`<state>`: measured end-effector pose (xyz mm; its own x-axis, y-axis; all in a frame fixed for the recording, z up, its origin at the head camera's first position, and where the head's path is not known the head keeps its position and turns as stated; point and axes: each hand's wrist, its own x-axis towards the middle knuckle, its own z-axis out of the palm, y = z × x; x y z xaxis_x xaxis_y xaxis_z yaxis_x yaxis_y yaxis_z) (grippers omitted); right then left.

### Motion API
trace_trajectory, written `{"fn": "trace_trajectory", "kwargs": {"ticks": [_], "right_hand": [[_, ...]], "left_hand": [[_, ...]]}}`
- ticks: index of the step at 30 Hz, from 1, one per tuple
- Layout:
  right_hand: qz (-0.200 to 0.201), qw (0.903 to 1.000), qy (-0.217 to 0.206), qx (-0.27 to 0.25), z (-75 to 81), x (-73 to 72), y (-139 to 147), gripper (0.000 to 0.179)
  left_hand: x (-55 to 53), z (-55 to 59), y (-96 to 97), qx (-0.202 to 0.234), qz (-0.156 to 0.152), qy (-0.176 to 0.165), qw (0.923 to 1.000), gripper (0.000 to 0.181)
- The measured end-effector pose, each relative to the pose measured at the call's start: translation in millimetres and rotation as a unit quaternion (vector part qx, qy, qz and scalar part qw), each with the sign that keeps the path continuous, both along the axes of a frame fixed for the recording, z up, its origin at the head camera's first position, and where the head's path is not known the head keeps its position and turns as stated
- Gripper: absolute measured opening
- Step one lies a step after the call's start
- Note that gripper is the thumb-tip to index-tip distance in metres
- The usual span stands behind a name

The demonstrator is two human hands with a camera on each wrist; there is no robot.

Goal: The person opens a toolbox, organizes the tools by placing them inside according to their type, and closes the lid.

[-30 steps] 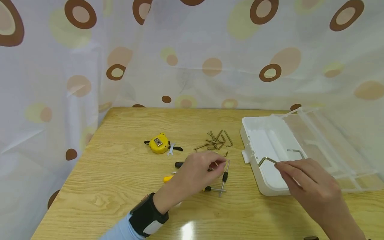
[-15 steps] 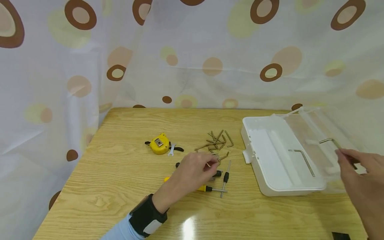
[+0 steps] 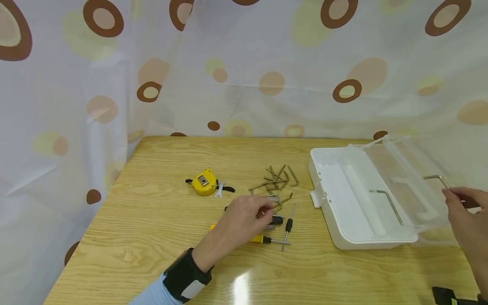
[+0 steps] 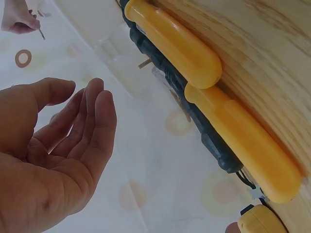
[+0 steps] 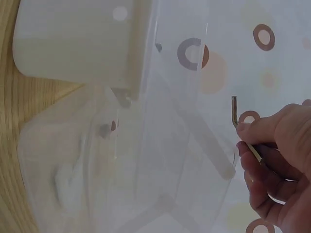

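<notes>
My right hand (image 3: pixel 470 216) pinches a brass-coloured L-shaped hex key (image 3: pixel 438 178) between thumb and fingers, above the clear lid at the right. Its short arm points up in the right wrist view, where the hex key (image 5: pixel 234 109) shows against the curtain. Another hex key (image 3: pixel 390 203) lies in the white toolbox (image 3: pixel 339 220). My left hand (image 4: pixel 68 131) hovers over the tools with loosely curved fingers and holds nothing. Under and beside it are yellow-handled screwdrivers (image 4: pixel 243 141), a black-handled tool (image 4: pixel 214 145) and a pile of hex keys (image 3: pixel 278 180).
The toolbox's clear lid (image 3: pixel 404 169) is swung back to the right. A yellow tape measure (image 3: pixel 203 182) and a small wrench (image 3: pixel 219 190) lie on the wooden table (image 3: pixel 152 237). A thin tool with a black grip (image 3: pixel 289 225) lies left of the box. A patterned curtain (image 3: pixel 244 63) hangs behind.
My right hand has moved right with the hex key, from over the box to above the lid. The left hand has drawn back slightly to the left over the tools.
</notes>
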<state>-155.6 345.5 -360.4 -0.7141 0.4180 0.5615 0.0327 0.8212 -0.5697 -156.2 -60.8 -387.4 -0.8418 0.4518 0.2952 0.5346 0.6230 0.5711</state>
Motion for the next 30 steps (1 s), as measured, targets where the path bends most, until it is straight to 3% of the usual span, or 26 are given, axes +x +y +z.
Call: {"fn": "trace_trajectory", "kwargs": {"ticks": [1,3,8,10,14,19,23,30], "right_hand": [[0.013,0.9998,0.0,0.018,0.3,0.8,-2.9,0.026],[0.057,0.9942,0.041,0.081,-1.4,0.4,-9.1,0.023],[0.137,0.954,0.097,0.248,-11.9,1.0,-28.7,0.013],[0.143,0.9468,0.071,0.279,-14.9,1.2,-34.8,0.012],[0.135,0.9446,0.028,0.298,-17.6,1.1,-40.1,0.011],[0.131,0.9433,-0.025,0.304,-15.3,3.2,-37.4,0.013],[0.141,0.9366,-0.01,0.321,-16.8,3.2,-33.9,0.014],[0.145,0.9374,0.0,0.317,-16.4,5.7,-34.3,0.009]], "left_hand": [[0.1,-0.4,-0.2,-0.002,0.001,-0.002,1.0,0.016],[0.0,-1.1,-0.6,-0.004,0.003,-0.002,1.0,0.015],[-0.1,-1.5,-1.5,-0.011,0.009,-0.002,0.9999,0.015],[-0.7,-1.6,-2.3,-0.017,0.016,0.002,0.9997,0.015],[-5.9,-2.5,-5.3,-0.058,0.053,0.024,0.9966,0.016],[-22.1,-6.8,-6.2,-0.141,0.1,0.068,0.9826,0.023],[-32.2,-12.7,-4.4,-0.183,0.096,0.054,0.9769,0.027],[-41.7,-23.7,-1.3,-0.215,0.089,0.012,0.9726,0.013]]}}
